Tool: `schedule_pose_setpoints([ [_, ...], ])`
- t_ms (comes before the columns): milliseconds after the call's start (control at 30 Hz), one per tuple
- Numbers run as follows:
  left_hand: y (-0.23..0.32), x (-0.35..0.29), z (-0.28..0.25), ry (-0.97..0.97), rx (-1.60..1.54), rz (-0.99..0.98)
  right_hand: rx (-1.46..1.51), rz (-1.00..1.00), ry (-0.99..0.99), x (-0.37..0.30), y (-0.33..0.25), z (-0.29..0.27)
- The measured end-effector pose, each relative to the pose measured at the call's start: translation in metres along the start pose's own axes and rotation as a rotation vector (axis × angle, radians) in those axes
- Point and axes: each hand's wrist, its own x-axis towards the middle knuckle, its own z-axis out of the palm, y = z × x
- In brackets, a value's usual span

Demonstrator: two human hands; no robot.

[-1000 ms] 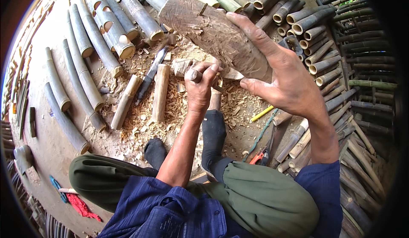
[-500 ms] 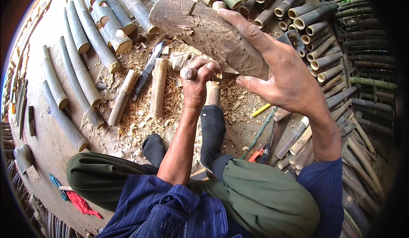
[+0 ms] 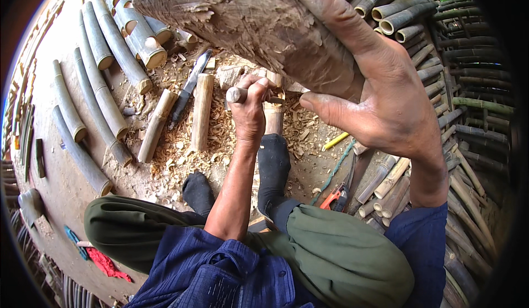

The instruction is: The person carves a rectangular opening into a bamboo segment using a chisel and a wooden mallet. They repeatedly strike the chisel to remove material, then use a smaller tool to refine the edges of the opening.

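Observation:
My left hand (image 3: 249, 109) is closed around the handle of a chisel (image 3: 237, 95). The chisel's metal end sits at a short bamboo piece (image 3: 273, 121), whose near end is against my black-socked right foot (image 3: 274, 159). Raised above it, my right hand (image 3: 380, 98) grips a rough, chipped wooden mallet (image 3: 248, 29). My thumb lies along the mallet's near side; the other fingers are largely hidden behind it. Behind the left hand, a log block (image 3: 230, 75) lies partly covered by the mallet.
Two short bamboo lengths (image 3: 203, 112) and a broad knife (image 3: 190, 87) lie left among wood shavings (image 3: 220, 129). Long bamboo poles (image 3: 118, 43) line the far left. Cut bamboo (image 3: 408, 18) is stacked right. An orange-handled tool (image 3: 332, 196) lies near my right knee.
The mallet and my right hand have risen nearer to the camera, and the mallet's far end has shifted left. My left hand keeps the chisel at nearly the same spot.

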Motion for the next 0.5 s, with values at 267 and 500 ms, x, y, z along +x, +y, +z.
schedule_pose_setpoints([
  [267,-0.005,-0.002,0.004,0.052,-0.131,-0.035,0.023,-0.034,0.017,-0.003,0.003,0.001],
  [500,-0.046,-0.013,-0.003,-0.011,-0.431,-0.214,-0.235,0.144,-0.491,-0.001,0.015,0.013],
])
